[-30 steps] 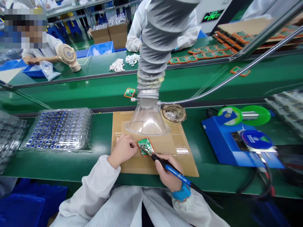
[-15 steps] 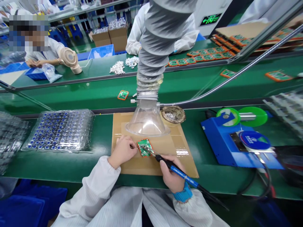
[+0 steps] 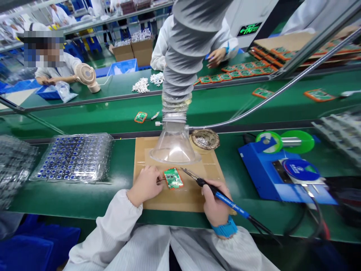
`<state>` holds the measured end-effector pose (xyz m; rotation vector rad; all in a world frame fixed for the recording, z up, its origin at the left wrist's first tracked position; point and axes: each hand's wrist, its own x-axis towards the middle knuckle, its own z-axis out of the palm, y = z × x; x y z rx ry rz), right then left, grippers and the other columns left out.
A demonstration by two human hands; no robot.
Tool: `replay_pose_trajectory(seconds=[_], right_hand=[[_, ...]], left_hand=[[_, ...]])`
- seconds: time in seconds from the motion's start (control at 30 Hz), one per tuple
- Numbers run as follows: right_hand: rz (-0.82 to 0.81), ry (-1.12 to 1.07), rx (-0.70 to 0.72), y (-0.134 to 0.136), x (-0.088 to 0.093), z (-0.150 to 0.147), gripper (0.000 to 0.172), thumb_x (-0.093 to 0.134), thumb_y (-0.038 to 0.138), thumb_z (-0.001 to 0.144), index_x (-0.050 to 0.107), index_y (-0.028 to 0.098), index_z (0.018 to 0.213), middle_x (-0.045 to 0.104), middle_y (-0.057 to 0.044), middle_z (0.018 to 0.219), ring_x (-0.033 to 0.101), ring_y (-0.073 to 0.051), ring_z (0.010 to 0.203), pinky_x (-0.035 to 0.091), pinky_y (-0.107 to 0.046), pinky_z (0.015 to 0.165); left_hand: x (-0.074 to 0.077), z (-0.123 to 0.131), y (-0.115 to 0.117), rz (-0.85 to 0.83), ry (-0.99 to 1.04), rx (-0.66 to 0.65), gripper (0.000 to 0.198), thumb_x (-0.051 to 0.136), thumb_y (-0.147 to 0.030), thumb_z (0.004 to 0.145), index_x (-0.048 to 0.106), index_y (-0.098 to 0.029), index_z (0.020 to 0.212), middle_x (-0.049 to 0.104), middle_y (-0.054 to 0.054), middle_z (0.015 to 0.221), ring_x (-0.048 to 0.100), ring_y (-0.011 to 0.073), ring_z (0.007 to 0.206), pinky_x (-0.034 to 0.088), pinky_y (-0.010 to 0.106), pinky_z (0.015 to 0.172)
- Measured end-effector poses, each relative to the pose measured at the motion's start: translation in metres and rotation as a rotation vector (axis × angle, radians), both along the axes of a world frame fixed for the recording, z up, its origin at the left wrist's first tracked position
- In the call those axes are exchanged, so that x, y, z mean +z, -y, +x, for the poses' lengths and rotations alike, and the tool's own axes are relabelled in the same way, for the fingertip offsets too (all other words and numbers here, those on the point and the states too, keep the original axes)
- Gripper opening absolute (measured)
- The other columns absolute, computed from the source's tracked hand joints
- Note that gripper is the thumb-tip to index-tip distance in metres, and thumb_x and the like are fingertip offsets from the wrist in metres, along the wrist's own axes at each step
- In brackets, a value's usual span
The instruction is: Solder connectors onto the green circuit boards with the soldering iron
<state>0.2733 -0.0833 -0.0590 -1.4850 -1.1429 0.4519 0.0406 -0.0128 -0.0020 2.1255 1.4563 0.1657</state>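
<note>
A green circuit board (image 3: 173,178) with an orange edge lies on the cardboard sheet (image 3: 197,199), below a clear fume hood (image 3: 175,148). Just left of the board, my left hand (image 3: 147,185) pinches a thin dark wire whose end reaches the board's left edge. My right hand (image 3: 216,201) is closed around a blue and black soldering iron (image 3: 225,202). The iron's tip is apart from the board, up and to its right.
A dish of solder bits (image 3: 205,140) sits behind the cardboard. To the right stands a blue solder feeder (image 3: 263,173); clear trays (image 3: 75,156) are stacked left. A grey hose (image 3: 183,56) hangs overhead. People sit across the green conveyor (image 3: 113,113).
My right hand and the iron have moved right, and the tip has come off the board. On the conveyor, boards have shifted left. Across it, a person's hand has come into view.
</note>
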Motion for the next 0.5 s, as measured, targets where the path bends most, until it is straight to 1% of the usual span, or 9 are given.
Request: replay_pose_trajectory(seconds=[0.1,0.17,0.23,0.3,0.37,0.4,0.43,0.47,0.5], right_hand=[[0.027,0.037,0.002,0.000,0.004,-0.001,0.022,0.063,0.045,0.093,0.066,0.023,0.092,0.071,-0.006,0.085,0.069,-0.023,0.077,0.058,-0.039,0.070],[0.044,0.044,-0.006,0.000,0.006,-0.002,0.022,0.062,0.045,0.093,0.066,0.023,0.092,0.071,-0.006,0.086,0.069,-0.023,0.078,0.057,-0.038,0.070],[0.049,0.048,-0.005,0.000,0.007,-0.002,0.021,0.063,0.044,0.093,0.067,0.023,0.093,0.071,-0.006,0.086,0.069,-0.023,0.078,0.057,-0.037,0.070],[0.049,0.049,0.003,-0.001,0.006,-0.001,0.020,0.064,0.042,0.093,0.067,0.022,0.094,0.071,-0.006,0.086,0.069,-0.023,0.078,0.057,-0.037,0.070],[0.051,0.047,0.013,-0.001,0.005,0.000,0.020,0.064,0.042,0.092,0.067,0.022,0.094,0.071,-0.006,0.086,0.069,-0.023,0.078,0.056,-0.036,0.070],[0.051,0.044,0.018,-0.001,0.004,0.000,0.019,0.064,0.041,0.093,0.067,0.022,0.095,0.071,-0.005,0.087,0.069,-0.023,0.079,0.056,-0.036,0.070],[0.052,0.041,0.023,-0.001,0.004,0.000,0.019,0.064,0.041,0.093,0.067,0.022,0.095,0.071,-0.005,0.087,0.069,-0.023,0.079,0.057,-0.035,0.071],[0.051,0.038,0.029,0.000,0.003,0.000,0.019,0.064,0.041,0.093,0.067,0.023,0.095,0.071,-0.005,0.088,0.070,-0.023,0.080,0.057,-0.035,0.071],[0.050,0.035,0.035,0.000,0.003,0.000,0.018,0.064,0.041,0.093,0.067,0.023,0.095,0.071,-0.005,0.088,0.070,-0.023,0.080,0.057,-0.035,0.071]], left_hand=[[-0.001,-0.002,0.005,0.033,0.021,0.008,0.014,0.058,-0.007,0.076,0.062,-0.020,0.072,0.063,0.007,0.089,0.056,0.0238,0.095,0.046,0.037,0.083],[0.000,-0.007,0.004,0.001,0.112,0.037,0.014,0.057,-0.007,0.078,0.059,-0.019,0.072,0.063,0.006,0.087,0.057,0.0220,0.093,0.047,0.035,0.084],[0.003,-0.018,-0.001,-0.138,0.262,0.091,0.010,0.058,-0.014,0.082,0.057,-0.019,0.074,0.066,0.005,0.088,0.061,0.0195,0.090,0.049,0.033,0.082],[0.006,-0.034,-0.009,-0.394,0.455,0.156,0.013,0.062,-0.025,0.086,0.055,-0.019,0.076,0.069,0.005,0.089,0.065,0.0177,0.088,0.052,0.031,0.079],[0.008,-0.051,-0.019,-0.656,0.641,0.255,0.024,0.069,-0.035,0.083,0.052,-0.019,0.078,0.071,0.006,0.086,0.069,0.0170,0.082,0.054,0.029,0.075],[0.008,-0.059,-0.024,-0.735,0.713,0.327,0.029,0.073,-0.038,0.080,0.051,-0.018,0.079,0.070,0.005,0.084,0.070,0.0165,0.077,0.054,0.028,0.072],[0.008,-0.065,-0.030,-0.766,0.772,0.412,0.033,0.076,-0.039,0.076,0.050,-0.018,0.079,0.069,0.004,0.081,0.070,0.0156,0.071,0.055,0.028,0.069],[0.008,-0.070,-0.037,-0.752,0.819,0.503,0.035,0.078,-0.038,0.074,0.050,-0.018,0.079,0.068,0.003,0.078,0.070,0.0145,0.065,0.055,0.027,0.065],[0.008,-0.074,-0.044,-0.702,0.854,0.591,0.034,0.078,-0.035,0.074,0.049,-0.018,0.079,0.067,0.002,0.076,0.069,0.0136,0.061,0.055,0.026,0.062]])
